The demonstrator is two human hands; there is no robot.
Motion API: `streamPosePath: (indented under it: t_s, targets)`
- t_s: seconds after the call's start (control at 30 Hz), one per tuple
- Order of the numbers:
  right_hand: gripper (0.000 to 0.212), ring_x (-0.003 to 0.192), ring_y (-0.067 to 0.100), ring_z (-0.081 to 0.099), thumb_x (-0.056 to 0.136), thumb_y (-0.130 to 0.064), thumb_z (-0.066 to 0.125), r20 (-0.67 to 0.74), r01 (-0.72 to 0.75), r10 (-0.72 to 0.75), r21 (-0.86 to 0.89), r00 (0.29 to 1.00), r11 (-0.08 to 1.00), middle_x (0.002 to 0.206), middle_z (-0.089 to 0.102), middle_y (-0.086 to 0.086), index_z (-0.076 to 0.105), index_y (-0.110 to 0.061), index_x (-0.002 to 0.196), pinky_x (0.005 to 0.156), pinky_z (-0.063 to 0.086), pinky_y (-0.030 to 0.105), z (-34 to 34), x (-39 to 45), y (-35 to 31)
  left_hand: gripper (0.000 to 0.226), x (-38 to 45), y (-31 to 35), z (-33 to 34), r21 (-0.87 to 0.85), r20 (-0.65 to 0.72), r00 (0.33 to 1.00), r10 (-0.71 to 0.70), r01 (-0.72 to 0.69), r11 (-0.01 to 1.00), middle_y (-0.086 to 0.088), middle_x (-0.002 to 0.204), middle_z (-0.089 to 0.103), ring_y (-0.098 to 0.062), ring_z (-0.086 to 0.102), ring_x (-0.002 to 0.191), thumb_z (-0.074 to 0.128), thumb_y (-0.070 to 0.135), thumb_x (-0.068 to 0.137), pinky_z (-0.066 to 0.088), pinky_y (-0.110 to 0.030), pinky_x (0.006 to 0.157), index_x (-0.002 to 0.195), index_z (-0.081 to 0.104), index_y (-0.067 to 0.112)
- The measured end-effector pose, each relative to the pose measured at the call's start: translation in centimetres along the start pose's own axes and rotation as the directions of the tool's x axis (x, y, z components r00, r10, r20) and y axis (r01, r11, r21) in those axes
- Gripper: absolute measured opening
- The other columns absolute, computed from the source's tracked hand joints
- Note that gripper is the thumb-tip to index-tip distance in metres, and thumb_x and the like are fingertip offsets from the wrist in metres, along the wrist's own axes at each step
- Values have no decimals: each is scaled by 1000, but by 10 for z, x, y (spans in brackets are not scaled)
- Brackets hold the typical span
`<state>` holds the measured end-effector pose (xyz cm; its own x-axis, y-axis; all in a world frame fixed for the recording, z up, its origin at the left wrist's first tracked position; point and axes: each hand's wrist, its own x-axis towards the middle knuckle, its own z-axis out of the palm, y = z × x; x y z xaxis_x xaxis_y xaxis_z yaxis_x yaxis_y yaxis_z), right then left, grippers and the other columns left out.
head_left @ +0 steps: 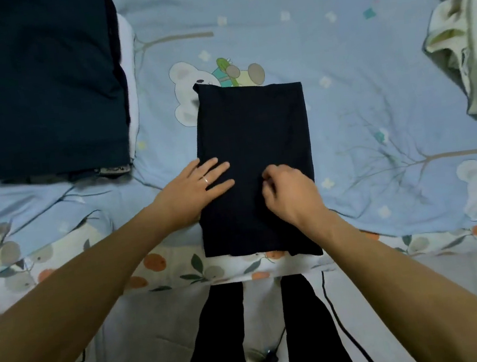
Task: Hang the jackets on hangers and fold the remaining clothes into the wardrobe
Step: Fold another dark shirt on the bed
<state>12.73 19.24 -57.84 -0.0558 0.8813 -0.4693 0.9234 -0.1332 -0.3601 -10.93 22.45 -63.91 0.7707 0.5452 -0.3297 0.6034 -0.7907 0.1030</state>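
Dark garment (254,160) half-folded on bed (355,91) | your left hand (195,190) presses flat, right hand (288,195) pinches it | 1 folded stack (33,85) done | cream pile (467,47) left; wardrobe unseen

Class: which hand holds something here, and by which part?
The right hand pinches the folded dark garment at mid-panel; the left hand only presses flat on it.

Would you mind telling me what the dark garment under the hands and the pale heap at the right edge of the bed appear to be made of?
The dark folded garment looks like a soft matte knit, perhaps cotton jersey: it lies flat, shows no sheen and folds limply. The pale crumpled clothing seems a thin, light woven or jersey cloth, cream-coloured, judging by its many fine creases. The exact fibres cannot be told.
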Motion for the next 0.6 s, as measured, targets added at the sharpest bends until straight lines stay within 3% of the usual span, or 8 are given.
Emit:
streamPosePath:
  t_s: [0.1,0.17,0.27,0.4,0.5,0.6]
  targets:
    - [55,123,42,51,76,-1,66,-17,266,-284,-299,959,916,134,54,22,57,-1,131,91,52,50,4,7,52,97,-3,0,11,-32,-24,999,-35,34,999,-11,160,26,-32,26,146,76,9,69,26,-50,116,153,30,23]
    - [71,134,44,43,73,-3,71,68,385,-399,-455,914,803,144,46,25,50,-3,141,107,42,52,9,14,83,102,1,2,15,-44,-38,998,-56,54,998,-11,161,25,-33,25,147,77,3,66,25,-50,116,154,28,21]
    - [82,141,39,36,78,-12,71,135,467,-485,-575,864,671,154,37,18,36,-11,151,114,32,48,14,22,113,108,4,9,19,-78,-74,995,-74,68,995,-14,160,24,-35,24,147,80,-1,61,27,-50,115,154,27,19]
    - [73,146,39,26,88,-24,47,184,583,-622,-614,761,532,159,27,18,21,-13,155,118,16,53,15,12,133,114,0,8,30,-73,-80,997,13,-19,997,-10,163,12,-33,11,150,81,6,67,32,-51,113,156,13,24]
    - [75,144,38,31,82,-17,53,210,664,-691,-562,691,493,156,34,19,28,-12,153,118,15,52,20,-1,139,124,0,3,27,-7,4,997,77,-77,997,-7,163,-16,-31,-12,150,79,13,69,29,-48,115,155,-8,29]
    - [80,141,38,38,75,-8,69,176,659,-679,-500,713,563,151,41,20,40,-11,149,117,17,49,30,-3,141,117,-4,4,24,84,33,996,79,-81,993,-6,160,-25,-31,-19,147,70,8,75,23,-47,116,155,-14,28]
